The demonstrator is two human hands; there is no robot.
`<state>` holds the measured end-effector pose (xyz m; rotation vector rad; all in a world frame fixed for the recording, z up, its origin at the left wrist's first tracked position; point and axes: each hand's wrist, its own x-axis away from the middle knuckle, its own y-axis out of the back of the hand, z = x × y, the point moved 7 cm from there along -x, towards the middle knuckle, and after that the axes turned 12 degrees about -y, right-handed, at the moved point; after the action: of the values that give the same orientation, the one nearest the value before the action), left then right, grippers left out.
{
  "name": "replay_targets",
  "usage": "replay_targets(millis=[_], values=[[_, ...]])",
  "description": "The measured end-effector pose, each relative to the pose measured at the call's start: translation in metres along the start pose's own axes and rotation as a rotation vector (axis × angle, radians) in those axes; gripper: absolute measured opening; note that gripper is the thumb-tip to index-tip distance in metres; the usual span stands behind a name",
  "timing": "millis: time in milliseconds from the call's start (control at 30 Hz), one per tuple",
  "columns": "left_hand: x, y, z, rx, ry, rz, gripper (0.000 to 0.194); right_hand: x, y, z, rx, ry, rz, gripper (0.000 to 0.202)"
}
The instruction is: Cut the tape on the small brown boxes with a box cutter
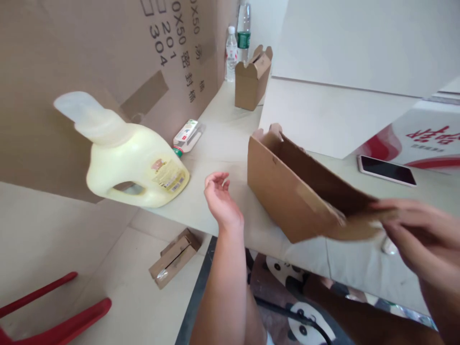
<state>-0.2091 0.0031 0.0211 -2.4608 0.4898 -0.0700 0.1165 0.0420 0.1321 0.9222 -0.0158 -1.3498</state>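
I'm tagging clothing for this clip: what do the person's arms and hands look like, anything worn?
Both are bare: the left hand and its forearm show no sleeve, glove, watch or ring. The right hand is blurred, but no glove or sleeve shows there either.

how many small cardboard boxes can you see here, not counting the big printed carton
3. One open brown box lies on the table, held at its near end by the right hand. A second box stands at the table's far end beside the water bottles. A flattened one lies on the floor. Others may be hidden.

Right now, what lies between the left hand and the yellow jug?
Head view: only bare tabletop between left hand and yellow jug.
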Motion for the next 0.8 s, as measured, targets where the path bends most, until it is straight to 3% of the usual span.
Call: replay_targets(millis=[67,133,233,367,500,567,633,667,733,800], values=[[0.013,-0.026,0.008,-0.010,-0.003,0.264,0.034,0.035,0.023,-0.014,0.012,-0.077,-0.038,0.013],[0.032,-0.051,0.017,0.020,0.013,0.510,0.043,0.057,0.031,-0.027,0.017,-0.058,-0.061,0.013],[0.056,-0.072,0.027,0.036,-0.001,0.694,0.052,0.070,0.034,-0.050,-0.019,-0.031,-0.083,0.010],[0.082,-0.090,0.035,-0.014,-0.018,0.819,0.051,0.073,0.039,-0.074,-0.034,-0.102,-0.100,0.024],[0.101,-0.102,0.039,-0.170,-0.117,0.885,0.048,0.078,0.053,-0.084,0.063,-0.142,-0.241,0.020],[0.106,-0.104,0.041,-0.248,-0.174,0.855,0.046,0.081,0.059,-0.094,-0.005,-0.213,-0.301,0.042],[0.109,-0.106,0.043,-0.307,-0.241,0.842,0.049,0.082,0.057,-0.105,-0.137,-0.288,-0.248,0.067],[0.110,-0.107,0.043,-0.335,-0.280,0.855,0.054,0.082,0.054,-0.107,-0.189,-0.301,-0.183,0.066],[0.114,-0.110,0.041,-0.402,-0.385,0.913,0.061,0.082,0.049,-0.106,-0.219,-0.276,-0.063,0.046],[0.118,-0.114,0.038,-0.488,-0.497,0.993,0.053,0.082,0.049,-0.101,-0.199,-0.229,-0.008,0.031]])
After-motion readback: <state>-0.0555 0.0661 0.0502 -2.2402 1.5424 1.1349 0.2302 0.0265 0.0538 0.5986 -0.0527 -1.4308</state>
